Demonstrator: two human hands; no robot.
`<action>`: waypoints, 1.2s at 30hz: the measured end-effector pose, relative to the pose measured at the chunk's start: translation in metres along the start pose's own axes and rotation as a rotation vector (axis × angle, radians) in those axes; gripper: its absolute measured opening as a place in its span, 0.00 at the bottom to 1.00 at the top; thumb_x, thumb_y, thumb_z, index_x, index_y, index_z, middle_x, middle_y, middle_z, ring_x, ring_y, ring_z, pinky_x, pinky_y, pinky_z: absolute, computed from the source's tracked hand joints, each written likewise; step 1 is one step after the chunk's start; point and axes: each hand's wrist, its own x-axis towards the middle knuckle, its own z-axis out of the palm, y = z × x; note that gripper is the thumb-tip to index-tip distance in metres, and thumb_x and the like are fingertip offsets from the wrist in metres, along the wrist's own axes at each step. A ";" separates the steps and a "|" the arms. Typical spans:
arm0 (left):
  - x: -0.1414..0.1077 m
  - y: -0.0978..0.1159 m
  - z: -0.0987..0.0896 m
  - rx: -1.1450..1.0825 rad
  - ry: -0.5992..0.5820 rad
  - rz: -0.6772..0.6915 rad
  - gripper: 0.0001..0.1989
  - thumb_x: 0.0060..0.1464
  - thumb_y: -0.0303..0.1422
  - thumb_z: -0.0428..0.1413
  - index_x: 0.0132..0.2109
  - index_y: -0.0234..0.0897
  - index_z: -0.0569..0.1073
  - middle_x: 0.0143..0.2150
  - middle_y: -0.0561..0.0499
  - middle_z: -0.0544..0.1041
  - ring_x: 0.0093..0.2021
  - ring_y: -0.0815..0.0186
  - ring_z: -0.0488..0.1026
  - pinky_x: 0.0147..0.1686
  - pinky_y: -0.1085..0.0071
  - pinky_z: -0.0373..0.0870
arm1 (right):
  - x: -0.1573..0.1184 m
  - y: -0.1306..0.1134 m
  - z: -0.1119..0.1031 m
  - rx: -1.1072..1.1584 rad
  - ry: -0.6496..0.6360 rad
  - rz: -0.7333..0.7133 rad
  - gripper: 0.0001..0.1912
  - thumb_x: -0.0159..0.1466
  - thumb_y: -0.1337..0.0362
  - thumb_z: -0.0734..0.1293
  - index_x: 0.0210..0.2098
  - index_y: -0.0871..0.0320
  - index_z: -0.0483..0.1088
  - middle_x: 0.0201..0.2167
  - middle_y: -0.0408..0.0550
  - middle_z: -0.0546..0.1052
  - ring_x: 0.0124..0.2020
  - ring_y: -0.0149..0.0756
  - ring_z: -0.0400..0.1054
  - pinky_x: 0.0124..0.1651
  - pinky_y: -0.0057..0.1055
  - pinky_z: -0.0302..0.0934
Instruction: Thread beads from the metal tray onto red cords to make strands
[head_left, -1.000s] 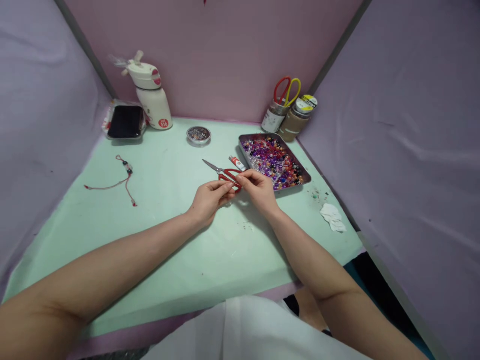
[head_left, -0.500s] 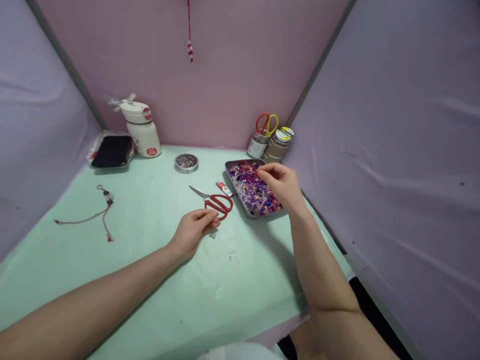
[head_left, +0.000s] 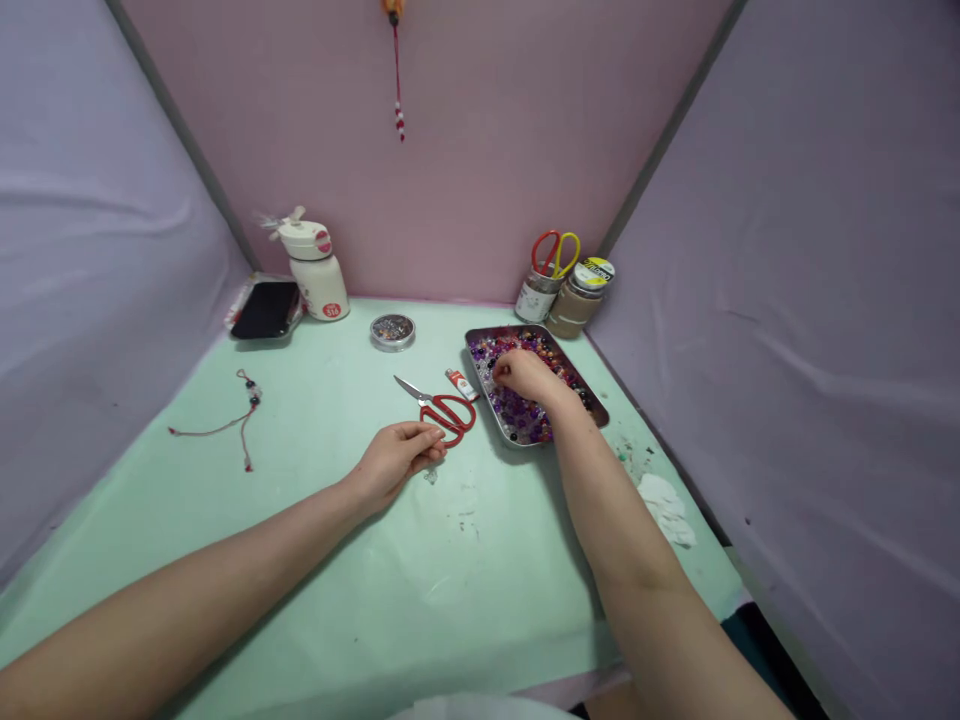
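My right hand (head_left: 529,378) reaches over the metal tray (head_left: 598,410), its fingertips pinched together low among the purple, red and clear beads (head_left: 519,412). Whatever they grip is too small or hidden to see. Just in front of the red-handled scissors (head_left: 448,418), my left hand (head_left: 399,462) holds thumb and fingers pressed together, overlapping the lower handle loop. What sits in that pinch cannot be made out. A small clear piece (head_left: 430,478) shows beneath the left fingers. Between scissors and tray lies a red and white lighter (head_left: 461,384).
A beaded cord (head_left: 251,400) lies at left. Behind are a phone (head_left: 266,310), a white bottle (head_left: 320,275), a round bead case (head_left: 392,331), a holder (head_left: 536,298) with scissors, and a brown jar (head_left: 574,305). Crumpled white tissue (head_left: 666,508) lies at right.
My right hand has moved left and down, from above the tray's right part into the beads. My left hand stays by the scissors. The view has shifted slightly.
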 end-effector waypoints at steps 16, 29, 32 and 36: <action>0.006 -0.004 0.002 -0.038 0.078 0.018 0.07 0.48 0.30 0.63 0.32 0.30 0.74 0.24 0.51 0.72 0.28 0.73 0.72 0.45 0.73 0.73 | -0.003 0.002 0.002 0.066 -0.054 -0.060 0.10 0.56 0.72 0.64 0.31 0.56 0.77 0.36 0.48 0.80 0.40 0.37 0.70 0.46 0.31 0.54; 0.000 -0.004 0.005 -0.056 0.104 0.052 0.08 0.45 0.31 0.64 0.30 0.31 0.75 0.24 0.51 0.71 0.28 0.73 0.72 0.44 0.73 0.73 | -0.010 -0.007 -0.008 0.039 -0.023 -0.053 0.10 0.55 0.72 0.63 0.31 0.58 0.76 0.36 0.53 0.79 0.40 0.40 0.70 0.44 0.32 0.56; -0.008 -0.002 0.006 -0.086 0.091 0.078 0.09 0.45 0.31 0.65 0.30 0.30 0.75 0.25 0.51 0.72 0.26 0.75 0.69 0.44 0.73 0.72 | -0.015 -0.018 -0.020 0.191 0.141 -0.144 0.11 0.56 0.71 0.61 0.33 0.59 0.74 0.35 0.50 0.78 0.36 0.36 0.69 0.40 0.29 0.57; -0.021 0.008 0.008 -0.101 0.087 0.124 0.08 0.45 0.32 0.64 0.31 0.30 0.75 0.26 0.52 0.72 0.27 0.75 0.69 0.44 0.73 0.72 | -0.022 -0.048 -0.025 0.782 0.197 -0.350 0.09 0.54 0.69 0.62 0.33 0.59 0.71 0.27 0.42 0.74 0.28 0.29 0.65 0.33 0.26 0.58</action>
